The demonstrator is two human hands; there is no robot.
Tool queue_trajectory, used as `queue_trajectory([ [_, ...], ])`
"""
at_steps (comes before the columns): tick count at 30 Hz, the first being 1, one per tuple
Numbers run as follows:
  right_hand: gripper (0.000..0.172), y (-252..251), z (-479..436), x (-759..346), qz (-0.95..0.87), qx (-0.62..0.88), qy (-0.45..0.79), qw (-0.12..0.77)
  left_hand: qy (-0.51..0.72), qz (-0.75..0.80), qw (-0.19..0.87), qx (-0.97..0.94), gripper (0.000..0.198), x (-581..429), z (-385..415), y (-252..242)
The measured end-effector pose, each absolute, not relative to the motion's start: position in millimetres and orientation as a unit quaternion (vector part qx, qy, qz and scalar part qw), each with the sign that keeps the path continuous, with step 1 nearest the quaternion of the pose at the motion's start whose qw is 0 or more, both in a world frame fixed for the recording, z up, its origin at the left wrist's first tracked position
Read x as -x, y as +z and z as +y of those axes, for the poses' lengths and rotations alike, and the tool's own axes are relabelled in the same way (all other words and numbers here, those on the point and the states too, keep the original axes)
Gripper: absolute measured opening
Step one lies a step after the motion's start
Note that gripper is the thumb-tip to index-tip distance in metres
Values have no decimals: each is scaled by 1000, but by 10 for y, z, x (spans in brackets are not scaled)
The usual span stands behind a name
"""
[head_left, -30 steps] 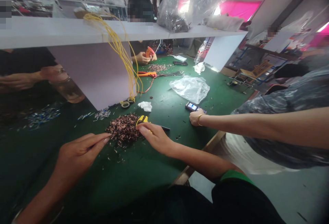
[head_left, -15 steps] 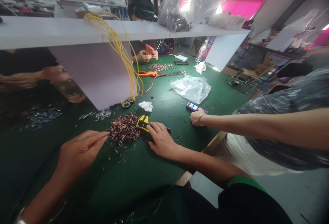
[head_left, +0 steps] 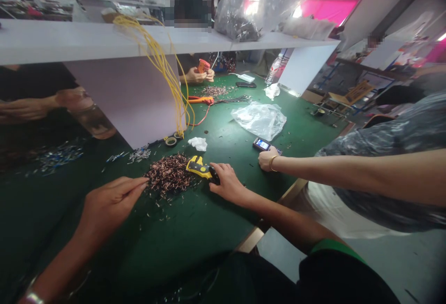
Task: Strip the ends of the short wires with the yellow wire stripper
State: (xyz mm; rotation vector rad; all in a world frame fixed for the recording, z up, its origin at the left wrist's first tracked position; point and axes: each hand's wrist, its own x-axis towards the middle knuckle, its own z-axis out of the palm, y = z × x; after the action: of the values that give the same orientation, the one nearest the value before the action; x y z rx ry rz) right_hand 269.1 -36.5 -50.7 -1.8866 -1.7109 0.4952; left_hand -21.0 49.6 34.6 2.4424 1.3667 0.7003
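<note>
We have the yellow-and-black crimper (head_left: 199, 167) lying on the green table mat (head_left: 195, 234), just right of the heap of short wire pieces (head_left: 169, 176), nose toward the heap. Our right hand (head_left: 228, 184) grasps it at the far end, with the fingers (head_left: 223, 170) clenched over the black grip. Our left hand (head_left: 109, 212) sits left of the heap, thumb and forefinger pinched at the heap's edge; we cannot tell whether that pinch holds a piece. We judge the crimper stiff, fairly heavy for its size and solid, so the black grip is the place to take it, with the moulded yellow body giving a firm secondary hold. The wire pieces look light, thin and springy, with bright copper ends and dark sleeves. We expect them to slide and scatter easily, so fingertip pinches suit them better than a full grip. Loose bits already lie around the heap. A scatter of blue-and-silver terminals (head_left: 139, 155) lies further left. Right of us, a co-worker's hand (head_left: 268, 160) with a gold bangle rests beside a phone (head_left: 262, 144). Further off lie a crumpled clear plastic bag (head_left: 258, 120), a white tissue (head_left: 198, 143) and a roll of tape (head_left: 170, 142). Yellow wires (head_left: 162, 69) hang from a white shelf (head_left: 69, 39) on the far side.
</note>
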Motion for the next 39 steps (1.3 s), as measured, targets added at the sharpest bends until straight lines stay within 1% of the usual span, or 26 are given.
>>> queue_trajectory([
  [2, 65, -493, -352, -2702, -593, 683, 261, 338, 244, 475, 121, -837, 33, 222, 512, 335],
  [5, 65, -438, -349, -2657, -465, 626, 432, 453, 238, 484, 114, -834, 35, 242, 531, 328],
  [7, 65, -381, -351, -2581, -379, 574, 523, 503, 230, 488, 112, -834, 35, 254, 541, 332],
  [11, 59, -254, -321, -2386, -282, 473, 625, 553, 216, 500, 112, -831, 35, 266, 566, 350],
  [14, 54, -177, -255, -2262, -261, 408, 665, 568, 203, 514, 106, -827, 35, 265, 589, 354],
  [17, 51, -138, -184, -2169, -270, 382, 668, 578, 202, 512, 94, -830, 34, 262, 605, 346],
  [22, 49, -182, -111, -2057, -305, 399, 633, 589, 197, 508, 79, -835, 34, 286, 629, 328],
  [28, 41, -291, -130, -1967, -377, 410, 591, 583, 192, 503, 79, -839, 34, 305, 649, 297],
  [32, 46, -308, -181, -1955, -434, 424, 564, 560, 177, 523, 77, -830, 35, 303, 648, 309],
  [36, 59, -336, -190, -1964, -484, 433, 506, 568, 147, 529, 35, -835, 35, 315, 647, 355],
  [39, 58, -353, -194, -1969, -499, 441, 476, 575, 129, 523, 4, -842, 37, 328, 660, 377],
])
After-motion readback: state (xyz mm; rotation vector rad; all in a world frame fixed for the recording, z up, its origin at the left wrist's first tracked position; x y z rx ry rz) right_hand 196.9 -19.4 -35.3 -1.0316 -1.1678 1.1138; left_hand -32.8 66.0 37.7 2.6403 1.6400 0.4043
